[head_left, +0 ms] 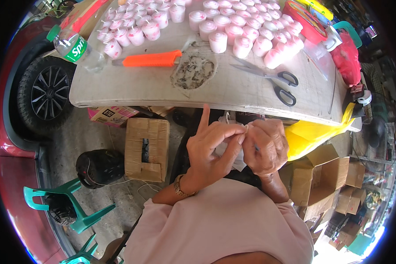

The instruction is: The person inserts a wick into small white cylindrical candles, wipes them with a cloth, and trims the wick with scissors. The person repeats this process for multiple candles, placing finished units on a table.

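In the lower middle of the frame, just below the near edge of the worktop [119, 94], the person's two hands meet over a small white piece [240, 160] of thin, crumpled material, most of it hidden between the palms so that its kind cannot be told. The left hand [211, 147] has its grip pressed together, thumb and bent fingers pinching the top of the white piece, while its forefinger sticks straight up toward the worktop edge. The right hand [266, 147] sits just beside it, touching it at the fingertips, its grip likewise closed, the fingers curled in and nipping the same white piece where the two hands join. A wristwatch [179, 187] shows on the left wrist. Above the hands, on the worktop, rows of small pink-and-white candles [242, 46] fill the upper middle of the frame; nearer the edge lie an orange-handled knife [152, 59], a stained round disc [193, 70] and black-handled scissors [279, 83], all well apart from the hands. A clear plastic bottle [77, 50] with a green label lies at the upper left. Below the worktop, left of the hands, stands a cardboard box [147, 149], with a green plastic chair [70, 204] at the lower left and a yellow bag [308, 134] to the right.
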The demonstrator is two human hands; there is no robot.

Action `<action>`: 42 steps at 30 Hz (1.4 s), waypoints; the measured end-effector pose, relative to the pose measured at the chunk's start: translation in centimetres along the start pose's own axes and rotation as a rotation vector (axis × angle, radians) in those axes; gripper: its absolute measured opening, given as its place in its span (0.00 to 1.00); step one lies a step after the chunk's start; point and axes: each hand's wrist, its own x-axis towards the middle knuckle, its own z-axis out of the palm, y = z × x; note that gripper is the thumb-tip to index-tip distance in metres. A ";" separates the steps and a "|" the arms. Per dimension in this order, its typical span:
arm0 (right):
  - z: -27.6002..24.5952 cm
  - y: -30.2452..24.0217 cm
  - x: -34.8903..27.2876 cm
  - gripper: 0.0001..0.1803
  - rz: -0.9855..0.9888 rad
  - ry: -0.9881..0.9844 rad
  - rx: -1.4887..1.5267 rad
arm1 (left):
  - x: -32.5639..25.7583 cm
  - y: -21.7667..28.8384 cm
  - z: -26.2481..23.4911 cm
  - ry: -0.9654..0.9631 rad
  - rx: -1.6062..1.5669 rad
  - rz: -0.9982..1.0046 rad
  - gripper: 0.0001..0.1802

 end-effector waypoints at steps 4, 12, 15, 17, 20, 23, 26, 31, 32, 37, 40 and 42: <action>0.1 -0.3 0.2 0.17 0.027 0.067 0.015 | -0.4 0.5 -0.2 -0.026 0.075 0.059 0.14; -0.4 -0.2 0.3 0.17 0.042 0.099 -0.026 | -0.3 1.3 -1.3 -0.181 0.269 0.212 0.26; -0.7 -0.1 0.2 0.16 0.058 0.095 -0.048 | -0.2 1.2 -1.4 -0.218 0.276 0.198 0.25; -0.9 0.1 0.2 0.16 0.053 0.092 -0.067 | -0.1 0.9 -1.2 -0.166 0.249 0.214 0.25; -1.2 0.3 0.6 0.17 0.087 0.058 -0.087 | -0.1 0.6 -1.0 -0.126 0.235 0.208 0.23; -2.0 -0.1 1.0 0.20 0.258 -0.080 0.137 | -0.1 0.3 -0.9 -0.073 0.228 0.155 0.18; -2.7 -0.8 1.3 0.21 0.661 -0.134 0.566 | 0.2 -0.1 -0.7 -0.009 0.258 0.166 0.14; -2.6 -0.6 1.9 0.17 0.585 -0.255 0.626 | 0.4 -0.3 -0.7 -0.001 0.389 0.237 0.13; -2.5 -0.5 1.9 0.16 0.536 -0.260 0.541 | 0.4 -0.4 -0.8 0.001 0.392 0.239 0.13; -2.3 -0.5 1.6 0.14 0.485 -0.247 0.382 | 0.5 -0.8 -1.3 -0.026 0.397 0.241 0.12; -2.5 -0.8 0.9 0.15 0.575 -0.233 0.397 | 0.4 -0.7 -1.5 -0.040 0.390 0.235 0.11; -2.9 -0.8 0.7 0.14 0.646 -0.169 0.544 | 0.4 -0.6 -1.7 -0.078 0.415 0.229 0.10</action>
